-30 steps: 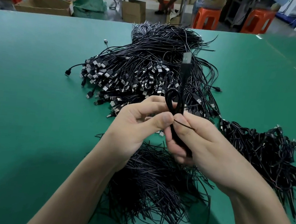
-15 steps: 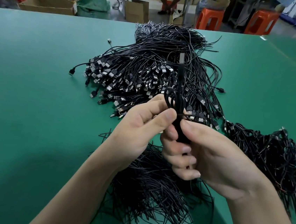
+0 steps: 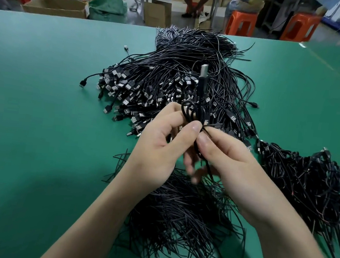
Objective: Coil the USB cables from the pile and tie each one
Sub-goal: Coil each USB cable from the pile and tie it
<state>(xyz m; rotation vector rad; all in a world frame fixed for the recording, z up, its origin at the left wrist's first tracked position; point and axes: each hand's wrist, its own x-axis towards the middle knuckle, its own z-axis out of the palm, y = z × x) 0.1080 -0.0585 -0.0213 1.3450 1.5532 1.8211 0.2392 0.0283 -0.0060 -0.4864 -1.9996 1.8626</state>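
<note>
Together, the left hand [image 3: 159,146] and right hand [image 3: 232,165] pinch a coiled black USB cable [image 3: 202,88] in curled thumbs and fingers above the green bench [image 3: 42,98]. Its long axis stands upright, silver plug topmost.

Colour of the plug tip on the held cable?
Silver-grey plug tip on a black cable; head view.

Black cables [image 3: 169,82] – silver plugs [image 3: 116,75]; green table [image 3: 40,115]; orange stools [image 3: 241,23] – brown box [image 3: 56,7].
</note>
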